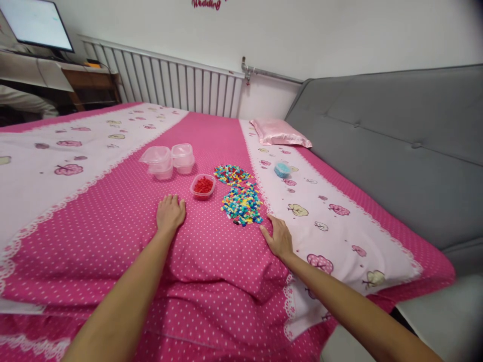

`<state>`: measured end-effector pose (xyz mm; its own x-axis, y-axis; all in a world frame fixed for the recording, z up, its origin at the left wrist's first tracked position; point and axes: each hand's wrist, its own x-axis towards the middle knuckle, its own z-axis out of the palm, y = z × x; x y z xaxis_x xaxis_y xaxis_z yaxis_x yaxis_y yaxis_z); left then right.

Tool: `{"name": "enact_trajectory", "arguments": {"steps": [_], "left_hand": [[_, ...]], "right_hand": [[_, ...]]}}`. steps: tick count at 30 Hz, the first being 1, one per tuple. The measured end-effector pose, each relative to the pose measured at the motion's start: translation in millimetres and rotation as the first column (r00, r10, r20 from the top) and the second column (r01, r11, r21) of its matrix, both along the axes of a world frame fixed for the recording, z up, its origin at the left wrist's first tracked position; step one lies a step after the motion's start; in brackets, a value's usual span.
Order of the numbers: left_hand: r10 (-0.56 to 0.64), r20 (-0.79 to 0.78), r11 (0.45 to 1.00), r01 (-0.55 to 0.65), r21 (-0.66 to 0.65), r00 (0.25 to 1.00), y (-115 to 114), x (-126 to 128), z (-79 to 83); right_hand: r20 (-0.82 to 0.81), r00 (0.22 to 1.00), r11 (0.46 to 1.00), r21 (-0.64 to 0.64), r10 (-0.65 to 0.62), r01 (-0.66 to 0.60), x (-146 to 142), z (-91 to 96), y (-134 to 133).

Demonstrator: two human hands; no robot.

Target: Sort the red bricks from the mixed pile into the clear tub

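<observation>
My left hand [170, 212] lies flat and open on the pink dotted bedsheet [113, 226], just left of a small clear tub of red beads [203, 186]. My right hand [278, 236] rests open on the sheet, its fingertips close to the near edge of a pile of mixed coloured beads [240, 197]. Neither hand holds anything. Two empty clear tubs [168, 161] with loose lids stand behind the red tub. A small tub of blue beads [283, 169] sits on the white stripe to the right.
A pink satin pillow [279, 133] lies at the far end by a grey padded headboard [396, 146] along the right. A white radiator [169, 83] lines the back wall. A desk with a monitor [35, 25] stands at far left.
</observation>
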<state>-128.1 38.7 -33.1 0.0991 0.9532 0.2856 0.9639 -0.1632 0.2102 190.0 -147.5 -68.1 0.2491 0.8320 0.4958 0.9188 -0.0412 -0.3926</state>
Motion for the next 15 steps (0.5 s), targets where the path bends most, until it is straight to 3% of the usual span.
{"name": "enact_trajectory", "arguments": {"steps": [15], "left_hand": [[-0.004,-0.003,1.000,0.004,-0.001,1.000,1.6,-0.9,-1.4]], "right_hand": [[-0.003,1.000,1.000,0.014,0.006,-0.006,0.4,-1.0,0.3]]}}
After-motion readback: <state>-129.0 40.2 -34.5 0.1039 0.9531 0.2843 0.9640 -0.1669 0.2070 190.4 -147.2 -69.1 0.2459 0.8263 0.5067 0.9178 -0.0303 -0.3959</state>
